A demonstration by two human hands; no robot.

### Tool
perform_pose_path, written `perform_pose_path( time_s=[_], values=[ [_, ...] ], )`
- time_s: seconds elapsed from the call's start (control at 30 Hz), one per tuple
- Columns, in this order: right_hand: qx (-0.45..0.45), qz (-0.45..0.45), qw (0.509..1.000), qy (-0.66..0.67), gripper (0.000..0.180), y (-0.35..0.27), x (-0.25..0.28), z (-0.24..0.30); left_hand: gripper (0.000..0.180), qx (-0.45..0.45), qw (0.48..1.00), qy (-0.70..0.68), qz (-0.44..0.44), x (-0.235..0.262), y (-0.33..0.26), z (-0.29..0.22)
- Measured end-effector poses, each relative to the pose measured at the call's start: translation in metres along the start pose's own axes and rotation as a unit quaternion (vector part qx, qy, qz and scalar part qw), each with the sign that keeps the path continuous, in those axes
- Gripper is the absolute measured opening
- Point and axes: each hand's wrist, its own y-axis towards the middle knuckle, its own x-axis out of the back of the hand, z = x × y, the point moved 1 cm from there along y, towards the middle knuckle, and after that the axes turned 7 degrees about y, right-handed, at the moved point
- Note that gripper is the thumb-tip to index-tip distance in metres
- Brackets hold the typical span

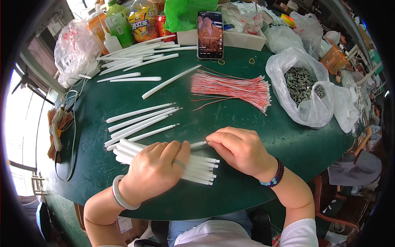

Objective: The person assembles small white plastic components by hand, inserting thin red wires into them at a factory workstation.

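Note:
My left hand (158, 166) is closed round a slim white plastic tube (198, 145), resting over a bundle of white tubes (201, 173) on the green table. At the tube's narrow end, my right hand (242, 151) pinches with thumb and forefinger; a small dark bit shows there, too small to name. Just beyond my left hand lie several tapered white tubes (140, 122) with small tips at their right ends. Farther off is a spread of red and white wires (230, 89). The left hand hides the middle of the bundle.
A phone (210, 36) leans upright against a white box (251, 40) at the back. To the right, a plastic bag (280, 101) holds small dark parts (303, 84). More white tubes (142, 57), bottles (119, 24) and a cable (73, 144) are at the left.

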Motion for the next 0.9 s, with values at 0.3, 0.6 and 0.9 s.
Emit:
perform_pose_path(
  time_s=[0.3, 0.6, 0.9],
  values=[
    [-0.034, -0.043, 0.922, -0.383, 0.015, 0.002, 0.053, -0.092, 0.022, 0.067, 0.986, 0.057, 0.142, -0.019, -0.004, 0.009],
    [-0.024, -0.038, 0.929, -0.366, 0.004, 0.002, 0.054, -0.094, 0.024, 0.104, 0.966, 0.157, 0.177, -0.018, -0.010, 0.012],
    [-0.043, -0.040, 0.934, -0.352, 0.009, -0.005, 0.066, -0.089, 0.027, 0.013, 0.978, 0.110, 0.177, -0.015, -0.012, -0.012]
  ],
)
